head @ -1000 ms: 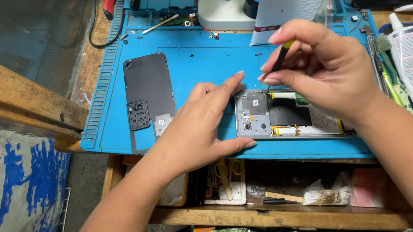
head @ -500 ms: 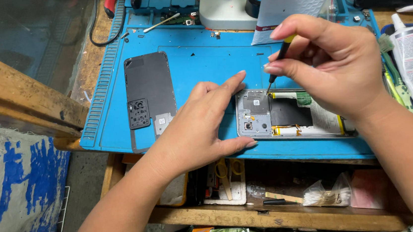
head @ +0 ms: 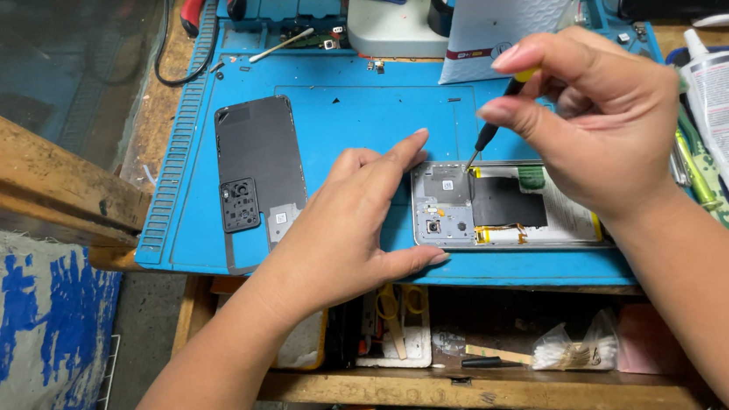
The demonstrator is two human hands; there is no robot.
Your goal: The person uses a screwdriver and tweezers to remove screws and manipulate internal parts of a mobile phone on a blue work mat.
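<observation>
Head view: the right hand [head: 603, 122] pinches a small screwdriver [head: 498, 118] between thumb and fingers; since a second ago it has lifted slightly and now sets the tip on the upper edge of the opened phone [head: 505, 206], centre right on the blue mat [head: 356, 109]. The left hand [head: 357, 223], fingers spread and gripping nothing, still braces the phone's left end; the removed back cover [head: 261, 174] lies left of it, unmoved.

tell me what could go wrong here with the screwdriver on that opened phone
1. The screwdriver tip sits at the top edge of the opened phone, near its exposed parts; a slip could scratch them.
2. The left hand steadies only the phone's left end, so the phone might shift on the blue mat.
3. The right hand holds the driver tilted, which may let it cam out of a small screw.
</observation>
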